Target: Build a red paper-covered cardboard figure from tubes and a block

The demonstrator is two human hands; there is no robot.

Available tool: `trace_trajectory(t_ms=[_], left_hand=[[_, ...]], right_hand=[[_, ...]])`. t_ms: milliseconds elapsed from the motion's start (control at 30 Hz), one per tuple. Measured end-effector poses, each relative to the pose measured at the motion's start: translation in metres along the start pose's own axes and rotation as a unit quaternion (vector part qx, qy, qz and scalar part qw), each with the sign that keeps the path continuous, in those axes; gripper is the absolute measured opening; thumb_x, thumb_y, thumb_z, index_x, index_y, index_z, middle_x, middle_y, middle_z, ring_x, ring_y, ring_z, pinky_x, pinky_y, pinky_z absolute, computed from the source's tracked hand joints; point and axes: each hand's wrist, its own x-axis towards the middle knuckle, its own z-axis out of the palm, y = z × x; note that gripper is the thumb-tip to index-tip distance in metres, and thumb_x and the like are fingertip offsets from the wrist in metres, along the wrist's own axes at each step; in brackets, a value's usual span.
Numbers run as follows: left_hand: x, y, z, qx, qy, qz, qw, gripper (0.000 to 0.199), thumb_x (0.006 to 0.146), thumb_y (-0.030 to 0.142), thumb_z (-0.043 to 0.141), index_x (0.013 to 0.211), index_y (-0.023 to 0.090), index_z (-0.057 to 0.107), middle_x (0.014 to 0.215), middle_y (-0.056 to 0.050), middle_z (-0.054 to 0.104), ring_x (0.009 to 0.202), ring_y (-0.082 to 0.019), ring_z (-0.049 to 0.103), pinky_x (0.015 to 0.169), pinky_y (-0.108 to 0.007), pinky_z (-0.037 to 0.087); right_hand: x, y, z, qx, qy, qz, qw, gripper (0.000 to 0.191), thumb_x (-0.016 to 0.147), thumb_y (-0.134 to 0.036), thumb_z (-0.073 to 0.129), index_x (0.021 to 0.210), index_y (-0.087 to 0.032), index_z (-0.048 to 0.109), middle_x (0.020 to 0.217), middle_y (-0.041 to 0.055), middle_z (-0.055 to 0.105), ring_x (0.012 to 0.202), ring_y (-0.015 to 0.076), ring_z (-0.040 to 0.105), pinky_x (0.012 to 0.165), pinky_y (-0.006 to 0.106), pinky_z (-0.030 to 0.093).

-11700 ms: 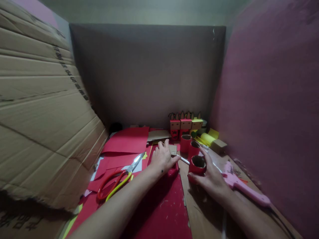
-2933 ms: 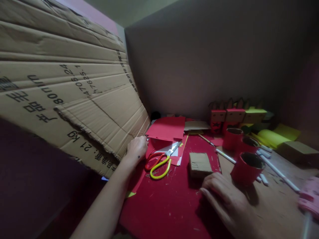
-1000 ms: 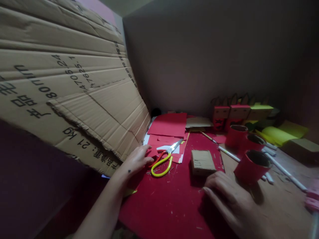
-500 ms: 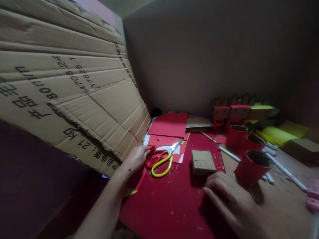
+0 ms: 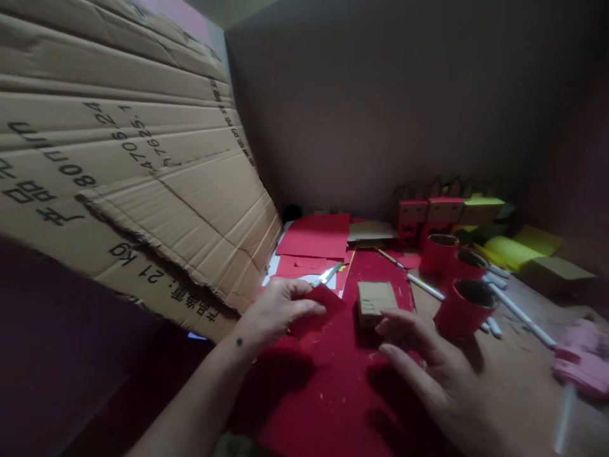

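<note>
My left hand (image 5: 280, 311) pinches a small piece of red paper (image 5: 321, 310) above the red table surface (image 5: 328, 393). The paper and fingers cover most of the scissors (image 5: 328, 274), whose blades show behind them. To the right, my right hand (image 5: 419, 349) has its fingers apart and nothing in it. Its fingertips are at the near right corner of a small cardboard box (image 5: 375, 299); whether they touch it I cannot tell.
Red sheets (image 5: 314, 235) lie at the back. Red tubes (image 5: 466, 308), white sticks (image 5: 523, 312) and a pink glue gun (image 5: 583, 355) are on the right. A large cardboard sheet (image 5: 190, 190) leans on the left.
My left hand has moved right and lifted the red paper over the scissors' handles. My right hand's fingers have spread beside the box. The view has shifted slightly.
</note>
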Motion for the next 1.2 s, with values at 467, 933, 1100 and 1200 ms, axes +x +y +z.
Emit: trace_trajectory(t_ms=[467, 933, 1100, 1200], left_hand=[[-0.003, -0.004, 0.054, -0.216, -0.11, 0.005, 0.97, 0.028, 0.076, 0.043, 0.063, 0.078, 0.015, 0.058, 0.058, 0.007, 0.048, 0.046, -0.004, 0.038, 0.044, -0.017, 0.027], [0.001, -0.016, 0.063, -0.153, 0.013, 0.131, 0.979, 0.015, 0.071, 0.017, 0.064, 0.085, 0.019, 0.065, 0.083, -0.001, 0.067, 0.079, -0.016, 0.061, 0.073, -0.026, 0.048], [-0.001, -0.02, 0.066, -0.042, 0.079, 0.206, 0.974, 0.01, 0.075, 0.017, 0.059, 0.084, 0.019, 0.063, 0.08, -0.001, 0.065, 0.073, -0.015, 0.06, 0.069, -0.026, 0.047], [-0.001, -0.019, 0.067, -0.04, 0.083, 0.208, 0.974, 0.006, 0.075, 0.018, 0.06, 0.081, 0.018, 0.062, 0.077, -0.001, 0.063, 0.071, -0.014, 0.058, 0.066, -0.025, 0.045]], right_hand=[[0.01, -0.007, -0.001, 0.234, -0.009, 0.25, 0.94, 0.015, 0.075, -0.031, 0.067, 0.08, -0.018, 0.062, 0.056, -0.0057, 0.053, 0.048, 0.0086, 0.048, 0.044, 0.019, 0.04], [0.01, -0.006, -0.001, 0.328, -0.004, 0.314, 0.891, 0.02, 0.07, -0.026, 0.072, 0.081, -0.016, 0.059, 0.052, -0.004, 0.059, 0.043, 0.0063, 0.049, 0.042, 0.016, 0.038], [0.011, 0.001, 0.0, 0.338, -0.014, 0.323, 0.884, 0.023, 0.069, -0.027, 0.074, 0.082, -0.016, 0.059, 0.051, -0.0024, 0.062, 0.042, 0.007, 0.051, 0.042, 0.016, 0.039], [0.011, 0.003, 0.0, 0.342, -0.018, 0.322, 0.883, 0.024, 0.068, -0.028, 0.074, 0.082, -0.016, 0.06, 0.05, -0.0026, 0.061, 0.041, 0.0071, 0.05, 0.042, 0.016, 0.04]])
